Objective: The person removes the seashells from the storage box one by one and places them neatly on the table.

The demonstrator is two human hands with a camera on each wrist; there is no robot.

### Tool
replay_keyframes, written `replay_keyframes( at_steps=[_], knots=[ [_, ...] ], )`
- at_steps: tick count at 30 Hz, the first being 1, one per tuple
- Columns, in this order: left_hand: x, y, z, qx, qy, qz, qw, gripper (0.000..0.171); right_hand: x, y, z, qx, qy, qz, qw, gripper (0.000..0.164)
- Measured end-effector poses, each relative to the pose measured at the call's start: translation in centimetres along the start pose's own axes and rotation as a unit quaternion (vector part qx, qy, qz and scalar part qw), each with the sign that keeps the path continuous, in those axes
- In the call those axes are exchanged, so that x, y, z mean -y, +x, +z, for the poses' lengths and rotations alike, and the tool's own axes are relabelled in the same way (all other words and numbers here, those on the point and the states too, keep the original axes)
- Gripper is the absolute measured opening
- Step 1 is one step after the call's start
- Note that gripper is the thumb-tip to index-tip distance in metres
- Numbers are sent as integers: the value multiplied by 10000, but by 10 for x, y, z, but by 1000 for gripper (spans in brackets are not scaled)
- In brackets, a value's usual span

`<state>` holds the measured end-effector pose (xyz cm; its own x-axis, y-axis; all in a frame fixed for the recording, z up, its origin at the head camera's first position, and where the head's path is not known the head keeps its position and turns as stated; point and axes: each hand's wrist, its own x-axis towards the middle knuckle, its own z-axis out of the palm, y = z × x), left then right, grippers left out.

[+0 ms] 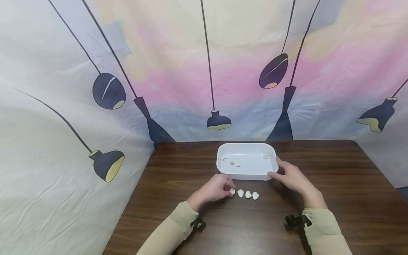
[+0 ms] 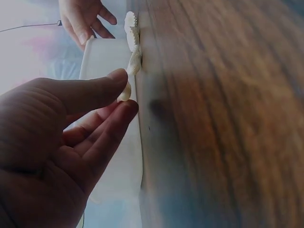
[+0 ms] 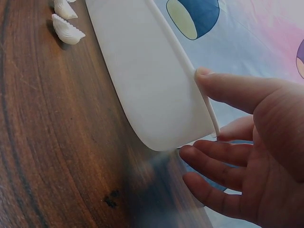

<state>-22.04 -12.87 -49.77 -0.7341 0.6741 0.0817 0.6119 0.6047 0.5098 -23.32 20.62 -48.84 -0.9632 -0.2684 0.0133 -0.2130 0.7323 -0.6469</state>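
My left hand [image 1: 213, 188] pinches a small white seashell [image 2: 125, 93] between thumb and fingertips, close over the table in front of the tray's left part. To the right of that shell, three more white seashells [image 1: 248, 194] lie in a row on the wood. Behind them stands a white rectangular tray [image 1: 247, 176] with a few small shells [image 1: 237, 164] spread on its floor. My right hand [image 1: 294, 178] holds the tray by its right end. In the right wrist view its thumb [image 3: 205, 74] presses on the rim and the other fingers lie around the corner.
The dark wooden table [image 1: 338, 177] has its back edge just behind the tray. A cloth backdrop [image 1: 178, 71] printed with hanging lamps rises behind and at both sides. Black wrist mounts [image 1: 298, 221] sit on both sleeves.
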Motion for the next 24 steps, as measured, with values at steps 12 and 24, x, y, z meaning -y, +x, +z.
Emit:
replay_keyframes(
  at_steps=[12,24],
  knots=[
    [-1,7,5,163,190,-284,9993,20,-2,-1,-1,-18,1,-58,10000,97],
    [-2,7,7,108,140,-426,9989,21,0,-1,0,-14,8,-63,10000,96]
  ],
)
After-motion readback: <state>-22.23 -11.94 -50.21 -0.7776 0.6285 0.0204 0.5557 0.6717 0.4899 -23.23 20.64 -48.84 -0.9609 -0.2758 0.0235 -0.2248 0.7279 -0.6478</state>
